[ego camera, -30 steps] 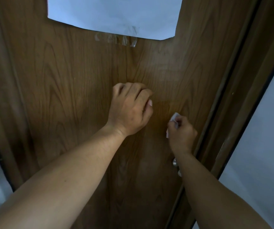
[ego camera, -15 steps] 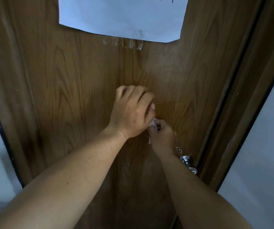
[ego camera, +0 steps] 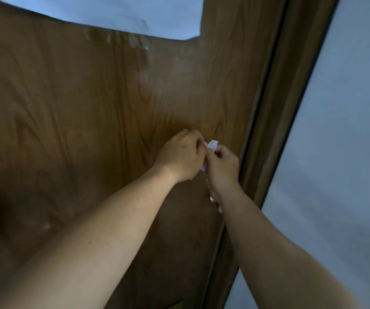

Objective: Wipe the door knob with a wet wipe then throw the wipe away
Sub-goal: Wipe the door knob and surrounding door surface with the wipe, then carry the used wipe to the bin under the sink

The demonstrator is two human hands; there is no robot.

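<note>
Both bare forearms reach up toward the brown wooden door (ego camera: 90,108), and the two hands meet close in front of it, near its right edge; the left hand (ego camera: 180,156) is curled into a loose fist, knuckles toward the door, its fingertips closed on the near side of the wet wipe (ego camera: 212,145); the right hand (ego camera: 223,167) sits just beside it, touching it, with its grip pinched together on the same wipe. The wipe is a small white piece, held between the two hands; one folded corner sticks up above the right thumb, and another bit shows lower down in the gap between the hands; the rest is hidden by the fingers.

The door knob (ego camera: 213,198) is just below the right hand, mostly covered by the right wrist; only a small pale metallic glint shows at the wrist's left edge, so its shape is hard to make out; the wipe is above it and not touching it.

A white sheet of paper (ego camera: 112,12) is stuck high on the door, with strips of clear tape (ego camera: 121,40) below its lower edge; the door frame (ego camera: 275,108) runs down the right side, and a pale wall (ego camera: 346,130) lies beyond it; the whole view is somewhat blurred.
</note>
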